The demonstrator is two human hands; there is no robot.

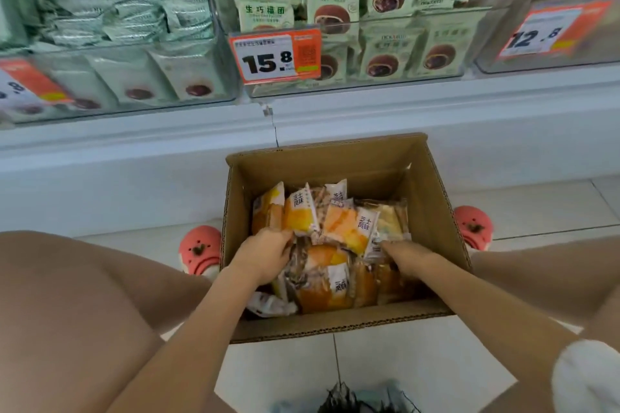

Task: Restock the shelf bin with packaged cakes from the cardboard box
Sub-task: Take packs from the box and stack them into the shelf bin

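Note:
An open cardboard box (439, 221) stands on the floor between my feet, partly filled with yellow-and-white packaged cakes (339, 228). Both my hands are down inside it. My left hand (265, 258) grips the lower edges of upright packs at the left of the pile. My right hand (407, 260) reaches in from the right, its fingers curled round the packs at the right side; the fingertips are hidden behind wrappers. Above, a clear shelf bin (349, 54) holds green packs with brown round cakes pictured, behind a 15.8 price tag (275, 57).
A second clear bin (110, 77) with pale green packs sits at the left, a third bin (550, 33) with a 12.8 tag at the right. The white shelf base (134, 157) runs behind the box. Pink shoes (201, 248) flank the box on the tiled floor.

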